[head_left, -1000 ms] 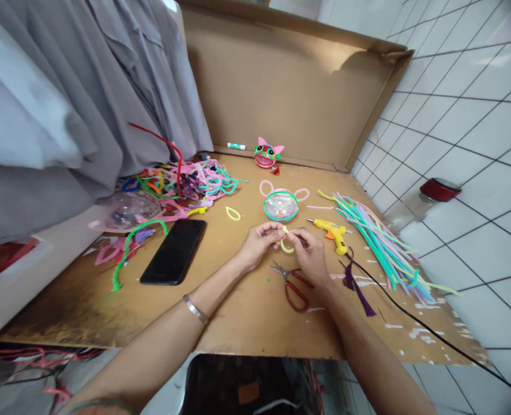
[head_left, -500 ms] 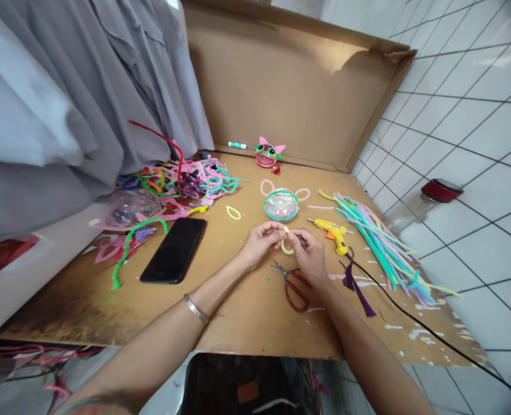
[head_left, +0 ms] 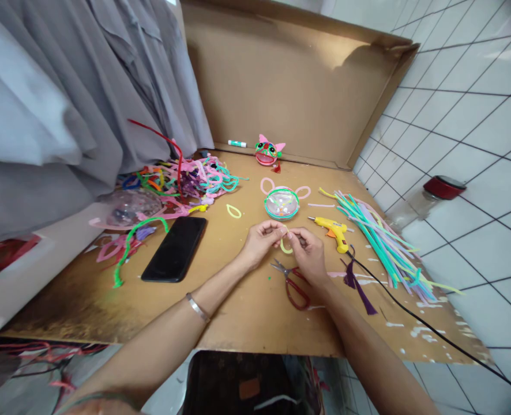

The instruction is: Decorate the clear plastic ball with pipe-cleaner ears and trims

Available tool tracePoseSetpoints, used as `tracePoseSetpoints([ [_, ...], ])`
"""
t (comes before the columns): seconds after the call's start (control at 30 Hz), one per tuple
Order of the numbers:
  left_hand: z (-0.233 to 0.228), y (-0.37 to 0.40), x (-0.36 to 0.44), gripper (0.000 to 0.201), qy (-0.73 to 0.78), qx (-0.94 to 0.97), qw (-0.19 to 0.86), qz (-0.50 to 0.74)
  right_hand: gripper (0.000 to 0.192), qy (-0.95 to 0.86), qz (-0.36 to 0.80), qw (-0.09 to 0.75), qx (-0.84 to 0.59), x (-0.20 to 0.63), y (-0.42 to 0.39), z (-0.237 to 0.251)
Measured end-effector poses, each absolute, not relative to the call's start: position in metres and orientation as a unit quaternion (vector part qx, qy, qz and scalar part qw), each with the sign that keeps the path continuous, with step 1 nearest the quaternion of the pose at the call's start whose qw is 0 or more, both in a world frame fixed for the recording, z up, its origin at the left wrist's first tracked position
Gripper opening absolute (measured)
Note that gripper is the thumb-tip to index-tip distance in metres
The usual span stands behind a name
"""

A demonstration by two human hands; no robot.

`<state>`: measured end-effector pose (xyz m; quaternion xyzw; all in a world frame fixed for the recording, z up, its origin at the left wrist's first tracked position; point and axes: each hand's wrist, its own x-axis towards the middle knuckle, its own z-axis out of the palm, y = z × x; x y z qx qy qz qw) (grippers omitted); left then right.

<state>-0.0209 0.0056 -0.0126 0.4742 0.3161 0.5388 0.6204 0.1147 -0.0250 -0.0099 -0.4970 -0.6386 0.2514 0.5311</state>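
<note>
Both hands meet over the middle of the cardboard work surface [head_left: 247,311]. My left hand [head_left: 262,239] and my right hand [head_left: 308,253] pinch the two ends of a short yellow pipe cleaner loop [head_left: 285,246], which curves down between the fingertips. Just beyond the hands lies a clear plastic dome with a green rim and pink pipe cleaner ears [head_left: 281,203]. Red-handled scissors [head_left: 293,285] lie on the board right under my right wrist.
A black phone [head_left: 175,249] lies to the left. A tangle of coloured pipe cleaners [head_left: 186,181] sits at the back left, a bundle of straight ones [head_left: 379,242] at the right. A yellow glue gun [head_left: 334,231] with a black cord, a finished pink-eared figure [head_left: 268,153], and a red-lidded jar [head_left: 428,196] are nearby.
The hands stay in the same spot, the fingers working the yellow loop slightly. The view has shifted a little.
</note>
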Motion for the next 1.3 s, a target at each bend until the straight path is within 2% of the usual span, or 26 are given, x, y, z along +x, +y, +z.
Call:
tracePoseSetpoints([
  [0.33,-0.007,0.017,-0.030,0.038,0.336,0.416,0.597,0.599,0.034,-0.514,0.464,0.540,-0.479,0.112,-0.020,-0.009],
  [0.57,-0.009,0.015,-0.028,0.039,0.335,0.392,0.622,0.589,0.039,-0.458,0.520,0.559,-0.455,0.111,-0.018,-0.007],
  [0.93,-0.009,0.016,-0.030,0.042,0.337,0.378,0.644,0.574,0.034,-0.510,0.470,0.534,-0.483,0.115,-0.019,-0.008],
  [1.1,-0.006,0.013,-0.030,0.042,0.324,0.480,0.605,0.546,0.031,-0.563,0.367,0.548,-0.498,0.120,-0.018,-0.006],
  [1.3,-0.010,0.011,-0.031,0.031,0.352,0.591,0.522,0.505,0.018,-0.618,0.240,0.555,-0.503,0.125,-0.020,0.004],
])
